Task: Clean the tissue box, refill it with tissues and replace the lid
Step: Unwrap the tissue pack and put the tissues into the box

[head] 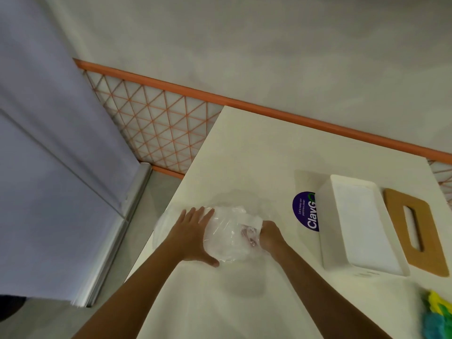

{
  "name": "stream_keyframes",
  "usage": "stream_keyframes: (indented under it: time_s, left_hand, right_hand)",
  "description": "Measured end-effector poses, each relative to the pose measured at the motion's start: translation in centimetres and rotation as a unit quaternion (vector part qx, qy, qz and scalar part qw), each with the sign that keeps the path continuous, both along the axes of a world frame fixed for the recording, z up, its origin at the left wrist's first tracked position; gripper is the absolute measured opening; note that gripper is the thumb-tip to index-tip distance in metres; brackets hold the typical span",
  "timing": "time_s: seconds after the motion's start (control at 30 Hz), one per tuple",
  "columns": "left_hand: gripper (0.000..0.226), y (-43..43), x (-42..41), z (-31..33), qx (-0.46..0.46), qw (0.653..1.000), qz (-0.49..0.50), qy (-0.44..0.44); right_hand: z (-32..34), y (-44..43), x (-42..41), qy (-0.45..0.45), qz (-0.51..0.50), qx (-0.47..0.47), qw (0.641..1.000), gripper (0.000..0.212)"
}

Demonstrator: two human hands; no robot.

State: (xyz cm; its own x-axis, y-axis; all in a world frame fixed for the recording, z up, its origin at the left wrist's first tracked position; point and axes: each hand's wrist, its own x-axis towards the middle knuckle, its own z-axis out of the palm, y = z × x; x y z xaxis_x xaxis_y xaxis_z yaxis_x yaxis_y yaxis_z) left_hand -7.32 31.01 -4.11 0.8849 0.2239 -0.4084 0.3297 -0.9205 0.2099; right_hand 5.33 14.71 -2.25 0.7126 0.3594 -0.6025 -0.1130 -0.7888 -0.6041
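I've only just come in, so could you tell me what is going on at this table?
A person is handling a clear plastic wrap on the table. The left hand presses flat on it, while the right hand has a grip on its right end. The open white box stands to the right with its wooden lid lying beside it, not yet replaced. I cannot tell whether the box holds tissues.

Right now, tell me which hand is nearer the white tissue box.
Right. The right hand grips the plastic wrapper just left of the tissue box; the left hand rests on the wrapper's far side, farther away.
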Motion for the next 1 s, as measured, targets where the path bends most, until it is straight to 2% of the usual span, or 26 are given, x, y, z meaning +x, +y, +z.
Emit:
stream_keyframes:
  time_s: [0.07,0.27,0.4,0.53,0.63,0.67,0.73,0.77,0.93,1.0]
  left_hand:
    - [0.127,-0.3,0.1,-0.6,0.02,1.0,0.002,-0.015]
    - [0.121,-0.5,0.3,-1.0,0.036,0.999,0.019,-0.035]
    - [0.12,-0.6,0.3,-1.2,0.031,0.998,0.023,-0.041]
    - [0.119,-0.6,0.4,-1.1,0.03,0.998,0.026,-0.048]
    - [0.121,-0.5,0.3,-1.2,0.023,0.998,0.03,-0.059]
    - [0.122,-0.5,0.2,-1.2,0.024,0.997,0.03,-0.064]
    - [0.124,-0.4,0.2,-1.2,0.027,0.997,0.029,-0.074]
    - [0.124,-0.3,0.1,-1.2,0.027,0.996,0.029,-0.077]
    - [0.123,0.0,0.0,-1.1,0.008,0.996,0.034,-0.088]
    - [0.122,0.2,-0.1,-1.0,0.004,0.995,0.036,-0.088]
  right_hand:
    - [-0.2,0.3,-0.4,-0.005,-0.002,0.005,1.0,0.014]
    - [-0.6,0.6,-1.2,-0.059,-0.021,0.053,0.997,0.03]
    - [-1.0,0.5,-1.8,-0.124,-0.008,0.089,0.988,0.017]
    - [-1.1,0.6,-1.9,-0.109,-0.01,0.116,0.987,0.018]
    - [-1.1,0.7,-1.7,-0.12,0.006,0.113,0.986,0.007]
    - [-1.1,0.7,-1.6,-0.131,0.006,0.112,0.985,0.008]
    - [-1.1,0.5,-1.3,-0.159,0.007,0.115,0.981,0.031]
    - [-1.0,0.3,-1.1,-0.165,0.008,0.121,0.979,0.035]
    - [0.3,-0.8,-0.2,-0.141,0.01,0.169,0.975,0.038]
    - [0.4,-1.3,0.6,-0.078,-0.05,0.22,0.971,0.034]
